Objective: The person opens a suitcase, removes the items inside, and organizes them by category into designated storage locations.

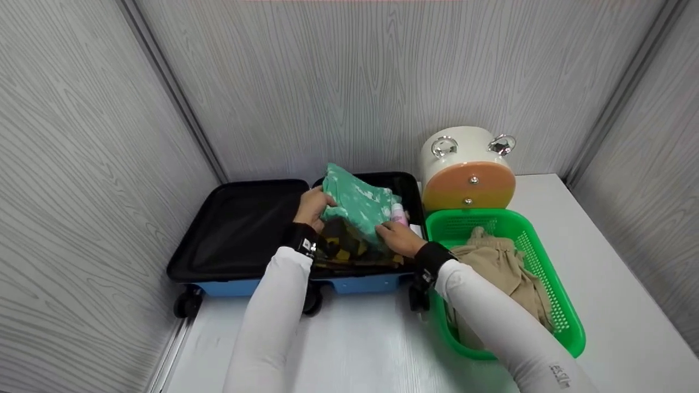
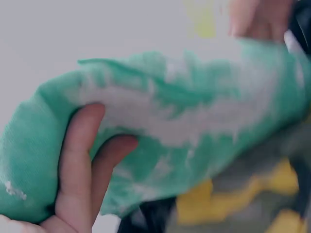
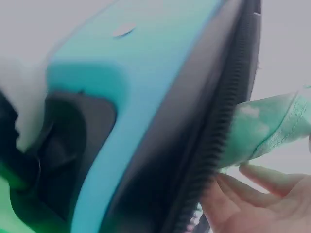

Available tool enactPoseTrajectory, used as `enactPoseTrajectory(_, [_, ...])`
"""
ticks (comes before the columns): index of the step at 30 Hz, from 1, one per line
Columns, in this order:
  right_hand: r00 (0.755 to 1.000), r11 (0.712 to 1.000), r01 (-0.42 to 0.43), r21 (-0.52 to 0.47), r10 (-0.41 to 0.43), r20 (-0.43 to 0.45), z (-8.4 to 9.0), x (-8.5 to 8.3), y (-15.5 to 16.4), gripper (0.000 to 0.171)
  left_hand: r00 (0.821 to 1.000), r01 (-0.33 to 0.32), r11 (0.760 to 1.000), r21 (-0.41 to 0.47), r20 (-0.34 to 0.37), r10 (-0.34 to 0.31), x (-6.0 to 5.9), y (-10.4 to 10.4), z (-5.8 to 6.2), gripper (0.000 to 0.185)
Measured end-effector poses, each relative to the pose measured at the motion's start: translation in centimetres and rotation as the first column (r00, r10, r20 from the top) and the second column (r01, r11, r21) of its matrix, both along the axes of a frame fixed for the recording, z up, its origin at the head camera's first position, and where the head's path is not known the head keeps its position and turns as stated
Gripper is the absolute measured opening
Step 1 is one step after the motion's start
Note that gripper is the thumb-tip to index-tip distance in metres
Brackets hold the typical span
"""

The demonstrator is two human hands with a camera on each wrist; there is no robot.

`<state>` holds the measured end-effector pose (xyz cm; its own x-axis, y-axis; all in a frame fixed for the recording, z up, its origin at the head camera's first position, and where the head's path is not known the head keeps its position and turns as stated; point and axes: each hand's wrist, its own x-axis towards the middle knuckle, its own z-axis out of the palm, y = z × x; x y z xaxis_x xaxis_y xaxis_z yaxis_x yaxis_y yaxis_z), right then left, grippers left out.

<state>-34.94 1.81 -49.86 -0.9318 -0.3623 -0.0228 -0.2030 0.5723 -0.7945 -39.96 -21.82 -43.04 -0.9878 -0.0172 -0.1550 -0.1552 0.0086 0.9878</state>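
Observation:
A folded green garment with white tie-dye patches (image 1: 357,199) is held up over the right half of an open blue suitcase (image 1: 365,284). My left hand (image 1: 313,207) grips its left side; in the left wrist view, two fingers (image 2: 80,145) curl over the fabric. At the garment's lower right edge, my right hand (image 1: 401,239) pinches the cloth. In the right wrist view, those fingers (image 3: 262,187) lie against its underside, beside the suitcase's zipper edge (image 3: 214,116). Beneath the garment, a dark cloth with yellow patches (image 1: 343,248) lies in the suitcase.
A pink bottle with a white cap (image 1: 398,214) is by the right hand. The suitcase's black left half (image 1: 246,229) lies open. To the right, a green basket (image 1: 568,322) holds beige trousers (image 1: 494,262); behind it stands a white rounded box with orange drawers (image 1: 464,144).

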Motion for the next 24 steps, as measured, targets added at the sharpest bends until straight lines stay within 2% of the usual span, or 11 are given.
enactPoseTrajectory(2, [0.997,0.996,0.023,-0.087,-0.016,0.071,0.1,0.0,0.2,0.054,1.0,0.019,1.0,0.016,-0.016,-0.019,0.2,0.9,0.9,0.077])
enactPoseTrajectory(6, [0.974,0.97,0.08,-0.229,-0.027,0.223,0.2,0.1,0.9,0.057,0.996,0.073,0.995,0.074,-0.053,-0.069,0.7,2.4,2.4,0.081])
enactPoseTrajectory(9, [0.943,0.934,0.157,-0.322,-0.045,0.329,0.4,0.2,1.0,0.059,0.989,0.121,0.984,0.127,-0.098,-0.109,1.3,2.9,3.6,0.081])
enactPoseTrajectory(12, [0.905,0.867,0.253,-0.429,-0.054,0.423,0.5,0.1,0.9,0.054,0.973,0.195,0.965,0.175,-0.156,-0.168,2.0,3.3,4.8,0.08])
enactPoseTrajectory(14, [0.881,0.805,0.308,-0.507,-0.04,0.472,0.6,0.0,0.7,0.053,0.958,0.25,0.946,0.206,-0.196,-0.21,2.4,3.5,5.5,0.079])
enactPoseTrajectory(16, [0.876,0.747,0.306,-0.59,0.022,0.483,0.6,-0.1,0.6,0.057,0.943,0.295,0.925,0.24,-0.23,-0.241,2.8,3.7,6.1,0.079])
enactPoseTrajectory(19, [0.883,0.674,0.257,-0.692,0.128,0.452,0.7,-0.2,0.4,0.069,0.927,0.333,0.904,0.269,-0.268,-0.261,3.1,3.8,6.7,0.08])
enactPoseTrajectory(21, [0.876,0.637,0.248,-0.73,0.174,0.449,0.6,-0.3,0.5,0.073,0.923,0.339,0.899,0.275,-0.28,-0.263,3.1,3.8,6.9,0.08])
enactPoseTrajectory(24, [0.845,0.605,0.314,-0.732,0.173,0.506,0.4,-0.5,0.5,0.073,0.931,0.318,0.911,0.264,-0.27,-0.247,2.7,3.4,6.8,0.079])
